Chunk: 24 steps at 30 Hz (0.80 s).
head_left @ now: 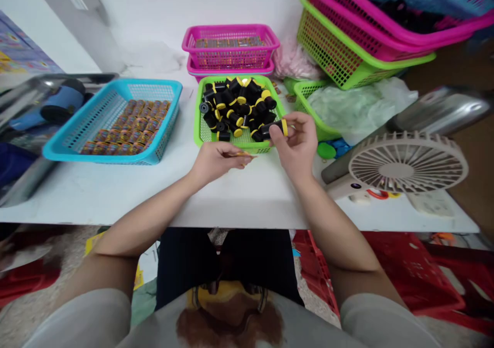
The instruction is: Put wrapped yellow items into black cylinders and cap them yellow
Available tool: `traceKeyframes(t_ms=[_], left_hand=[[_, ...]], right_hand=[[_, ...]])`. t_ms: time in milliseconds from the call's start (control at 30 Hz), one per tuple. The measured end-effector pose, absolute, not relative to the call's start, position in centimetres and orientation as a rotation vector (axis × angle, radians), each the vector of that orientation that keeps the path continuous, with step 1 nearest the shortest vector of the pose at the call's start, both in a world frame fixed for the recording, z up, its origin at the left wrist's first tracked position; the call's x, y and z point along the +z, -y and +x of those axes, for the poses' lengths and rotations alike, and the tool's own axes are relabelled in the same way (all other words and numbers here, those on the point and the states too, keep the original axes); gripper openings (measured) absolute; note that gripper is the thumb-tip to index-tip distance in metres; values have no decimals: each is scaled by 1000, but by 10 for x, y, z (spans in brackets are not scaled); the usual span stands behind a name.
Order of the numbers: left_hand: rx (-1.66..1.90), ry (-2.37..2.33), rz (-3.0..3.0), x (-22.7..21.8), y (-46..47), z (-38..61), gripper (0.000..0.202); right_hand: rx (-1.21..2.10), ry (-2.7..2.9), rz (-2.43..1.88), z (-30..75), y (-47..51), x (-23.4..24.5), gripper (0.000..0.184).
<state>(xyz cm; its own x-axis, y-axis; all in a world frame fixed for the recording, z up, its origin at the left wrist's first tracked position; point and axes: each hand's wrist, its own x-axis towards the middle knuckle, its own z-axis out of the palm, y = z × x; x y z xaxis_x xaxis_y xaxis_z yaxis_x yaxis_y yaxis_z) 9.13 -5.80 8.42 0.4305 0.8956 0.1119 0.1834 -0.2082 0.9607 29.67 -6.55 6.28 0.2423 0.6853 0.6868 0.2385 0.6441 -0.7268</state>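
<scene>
— Where is the black roller with the yellow cap (275,127)?
— Pinched in the right hand (297,144), at the green basket's (200,132) five o'clock rim.
— And the left hand (216,160)?
— Clenched round a thin orange strip (242,154), pointing toward three o'clock, over the white table (239,198).

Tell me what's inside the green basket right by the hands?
The green basket holds a heap of black rollers with yellow ends. The right hand holds one more at its near edge. Whatever lies under the heap is covered.
</scene>
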Motion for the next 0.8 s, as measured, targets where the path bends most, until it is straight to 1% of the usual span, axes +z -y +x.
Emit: traceKeyframes(t_ms=[133, 233, 300, 400, 467, 633, 800], left_hand=[[810, -919, 1633, 73, 62, 83, 47], [772, -849, 1751, 67, 61, 75, 50], [730, -782, 1813, 63, 58, 72, 44], [664, -700, 1981, 57, 53, 70, 27], [625, -671, 2092, 53, 51, 70, 24], [663, -658, 2134, 51, 51, 68, 41], [791, -699, 2142, 54, 49, 66, 54]], right_hand=[[454, 1322, -890, 289, 74, 68, 38], [529, 1364, -919, 280, 85, 74, 39], [568, 1379, -912, 276, 89, 76, 40], [587, 1384, -906, 275, 90, 76, 39], [593, 1390, -924, 276, 89, 74, 40], [678, 1421, -915, 277, 89, 73, 46], [767, 1480, -897, 276, 88, 73, 45]])
